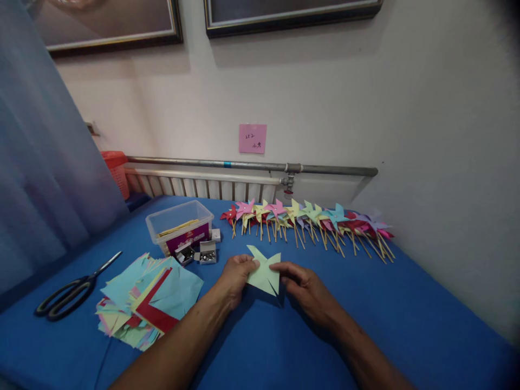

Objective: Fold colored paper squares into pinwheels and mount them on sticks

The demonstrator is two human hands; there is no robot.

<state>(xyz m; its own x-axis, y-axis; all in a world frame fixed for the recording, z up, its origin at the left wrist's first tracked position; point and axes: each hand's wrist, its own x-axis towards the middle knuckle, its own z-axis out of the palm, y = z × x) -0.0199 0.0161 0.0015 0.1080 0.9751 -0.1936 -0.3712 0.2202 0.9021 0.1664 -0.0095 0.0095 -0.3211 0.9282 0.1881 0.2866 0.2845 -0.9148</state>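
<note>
I am looking into what seems to be a room in a home, set up as a small craft corner for handwork. A blue cloth [406, 303] is covering the work surface, which is sitting against a plain white wall [426, 108]. Framed pictures [292, 16] are hanging above, and a ribbed radiator [203, 187] with a metal pipe [252, 164] is running along the wall. A pink note [252, 138] is sticking there. Finished paper pinwheels [309, 219], a stack of coloured paper squares [150, 295], scissors [73, 292] and a clear plastic box [179, 225] of sticks are lying about.
</note>
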